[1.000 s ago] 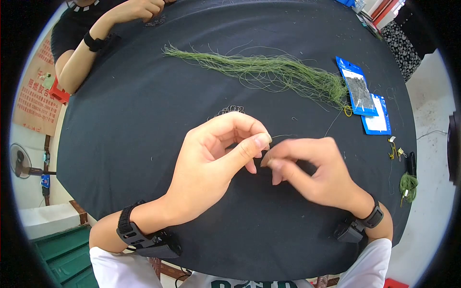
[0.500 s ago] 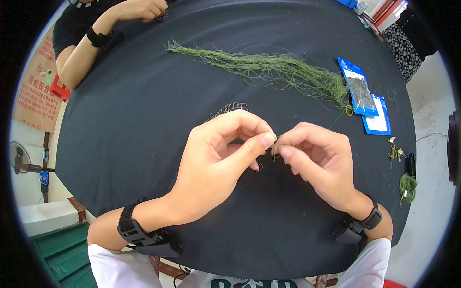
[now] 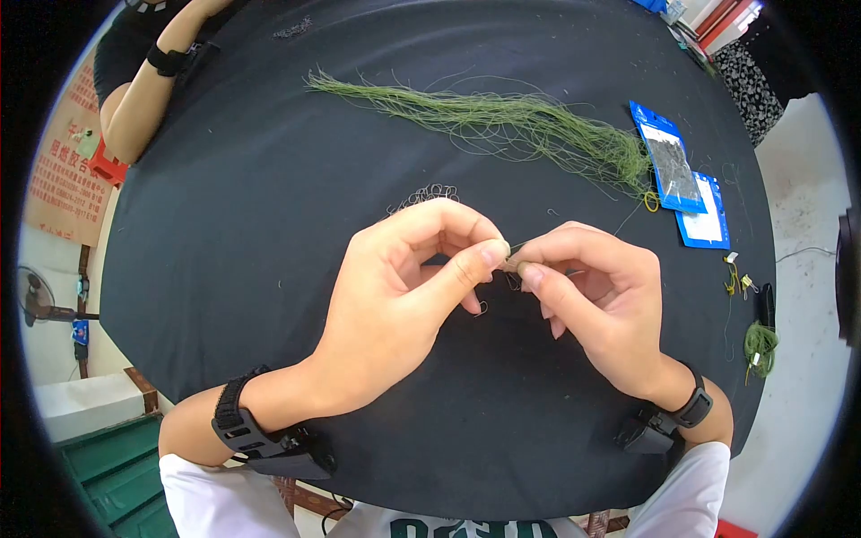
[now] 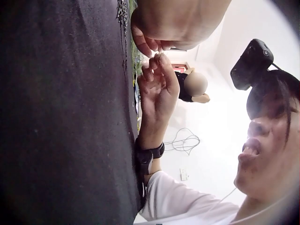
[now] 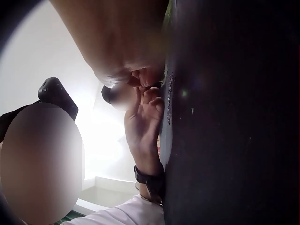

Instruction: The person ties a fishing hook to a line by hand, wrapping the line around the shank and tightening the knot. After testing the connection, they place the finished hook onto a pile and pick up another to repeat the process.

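Both hands meet above the black cloth in the head view. The left hand (image 3: pixel 399 300) pinches a thin green line between thumb and forefinger, and a small wire hook (image 3: pixel 482 308) shows by its lower fingers. Touching or almost touching those fingertips, the right hand (image 3: pixel 596 300) pinches the line too, with a dark loop (image 3: pixel 513 282) under its fingertips. What lies between the fingertips is too small to make out. Behind the left hand lies a pile of small metal hooks (image 3: pixel 430 194). The wrist views show the left hand (image 4: pixel 180 21) and right hand (image 5: pixel 112 37) close up, fingertips together.
A long bundle of green line (image 3: pixel 502 125) stretches across the back of the black cloth (image 3: pixel 224 269). Two blue packets (image 3: pixel 668 161) overlap at its right end. A green coil (image 3: pixel 761 348) is at the right edge. Another person's arm (image 3: pixel 148 99) rests at the back left.
The right hand, blurred and lower a second ago, has risen to the left fingertips, and its fingers have steadied. The other person's hand has drawn back from the small dark pile.
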### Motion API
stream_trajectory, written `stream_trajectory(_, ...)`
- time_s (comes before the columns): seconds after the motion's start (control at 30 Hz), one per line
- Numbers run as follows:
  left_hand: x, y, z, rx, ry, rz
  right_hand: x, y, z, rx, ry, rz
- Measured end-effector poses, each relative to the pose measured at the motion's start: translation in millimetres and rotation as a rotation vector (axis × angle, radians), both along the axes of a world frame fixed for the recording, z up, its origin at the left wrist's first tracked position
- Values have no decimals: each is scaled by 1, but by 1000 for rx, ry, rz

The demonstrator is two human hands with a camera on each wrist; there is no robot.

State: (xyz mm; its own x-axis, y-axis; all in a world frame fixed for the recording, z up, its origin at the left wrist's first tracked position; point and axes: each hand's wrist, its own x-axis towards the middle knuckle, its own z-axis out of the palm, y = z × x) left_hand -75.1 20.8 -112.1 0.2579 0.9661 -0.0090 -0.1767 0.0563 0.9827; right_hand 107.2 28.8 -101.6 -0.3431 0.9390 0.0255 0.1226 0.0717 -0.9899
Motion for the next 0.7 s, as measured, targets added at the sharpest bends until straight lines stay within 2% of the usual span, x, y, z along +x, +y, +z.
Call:
stream_trajectory(0.2,1,0,1,-21,20,1,1,0,-2,76,-5,-32)
stream_trajectory(0.3,0,-1,1,-26,31,-17,3,2,-1,-96,179,66)
stream_trajectory(0.43,1,-3,-2,-35,3,-38,8,9,-5,-399,341,318)
stream_trajectory(0.53,1,-2,-3,-69,-52,-14,3,5,1,-372,210,238)
stream_trajectory(0.7,0,-1,-5,-201,-171,-39,0,4,0,-299,163,204)
